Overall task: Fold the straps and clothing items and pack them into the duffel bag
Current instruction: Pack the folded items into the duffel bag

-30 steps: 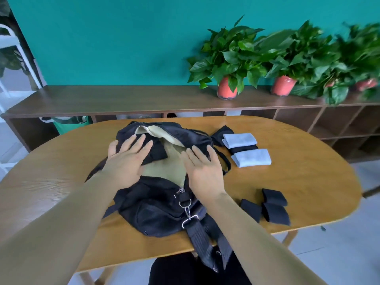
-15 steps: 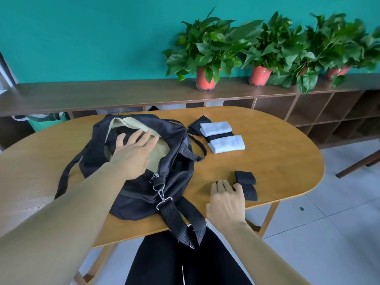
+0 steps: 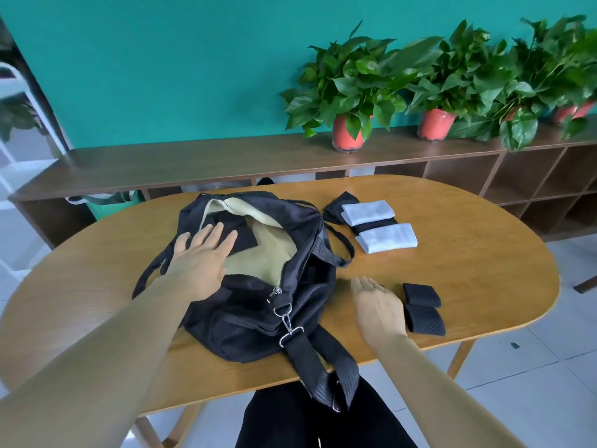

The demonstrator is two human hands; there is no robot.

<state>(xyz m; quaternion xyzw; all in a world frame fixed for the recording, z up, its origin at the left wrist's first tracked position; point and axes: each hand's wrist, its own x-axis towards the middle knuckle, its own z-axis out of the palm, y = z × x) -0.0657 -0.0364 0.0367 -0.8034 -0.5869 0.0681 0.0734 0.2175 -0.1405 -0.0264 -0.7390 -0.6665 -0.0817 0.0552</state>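
The left hand (image 3: 197, 263) presses straight, spread fingers on a folded black cloth (image 3: 240, 236) inside the open black duffel bag (image 3: 258, 318) on the wooden table (image 3: 468, 279). The right hand (image 3: 378, 310) rests beside two folded black mesh straps (image 3: 425, 320); its fingers' grip cannot be told.

Scene bright and evenly lit by soft daylight; no hard-edged shadows anywhere. Brightest zone is the left edge of the view, where the white area is washed out. A pale sheen lies on the table (image 3: 468, 270) toward its right end and on its left end. The bag (image 3: 245, 321) throws only a thin, soft shadow along the table's near edge, and its black cloth shows little detail. Wide-lens distortion noted: the shelf (image 3: 193, 160) bows, the table's edges curve, and the forearms (image 3: 97, 367) swell toward the bottom corners. The plants (image 3: 549, 59) at the top right are smeared. The centre is sharp. The forearms look flat and smoothed in colour.
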